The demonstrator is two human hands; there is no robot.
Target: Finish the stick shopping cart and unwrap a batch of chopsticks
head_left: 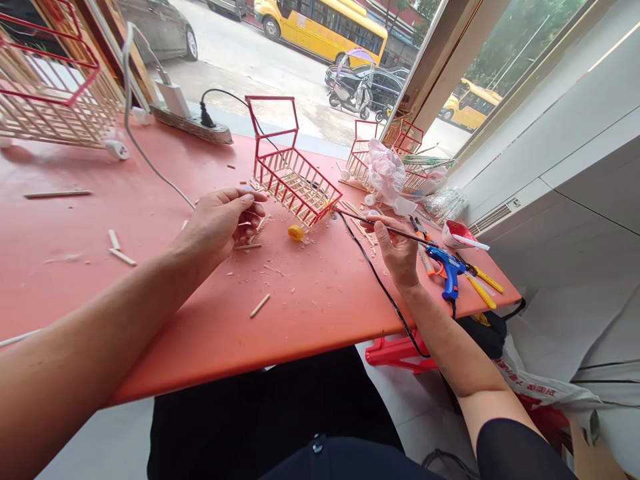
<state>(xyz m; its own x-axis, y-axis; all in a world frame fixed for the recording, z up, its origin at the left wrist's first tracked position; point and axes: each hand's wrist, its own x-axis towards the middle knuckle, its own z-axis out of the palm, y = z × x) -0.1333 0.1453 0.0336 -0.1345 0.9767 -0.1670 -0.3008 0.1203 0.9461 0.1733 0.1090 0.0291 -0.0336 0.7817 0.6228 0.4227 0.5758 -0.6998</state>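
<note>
A small cart made of wooden sticks with a red frame (295, 177) lies tilted on the salmon-coloured table (300, 313). My left hand (223, 223) rests just left of it, fingers curled round a few thin wooden sticks (249, 235). My right hand (397, 250) is closed on a thin dark stick (380, 228) whose tip reaches the cart's lower right corner. A yellow wheel (295, 232) lies on the table below the cart.
A blue glue gun (449, 267), its black cord and yellow-handled pliers (483, 283) lie at the right edge. More stick carts stand at the back right (365, 157) and far left (50, 93). A power strip (193, 123) sits at the back. Stick scraps litter the table.
</note>
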